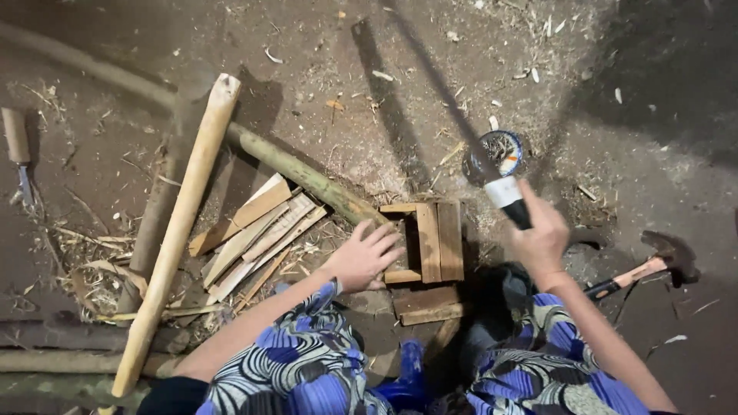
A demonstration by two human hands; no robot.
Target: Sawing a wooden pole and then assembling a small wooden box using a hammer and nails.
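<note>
Slats of pale wood form our small square frame [430,242]; our left hand [363,257] rests open on it, our right hand [542,238] grips a hammer [498,173].

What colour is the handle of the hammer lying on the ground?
Orange with a black grip, seen in the head view: hammer.

Harsh overhead light, long dark shadows, dim corners, motion-blurred hammer [492,165]

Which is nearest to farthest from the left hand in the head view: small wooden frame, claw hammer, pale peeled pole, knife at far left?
From the left hand:
1. Small wooden frame, touching it on the right.
2. Pale peeled pole, to the left.
3. Claw hammer, far right.
4. Knife, far left edge.
</note>
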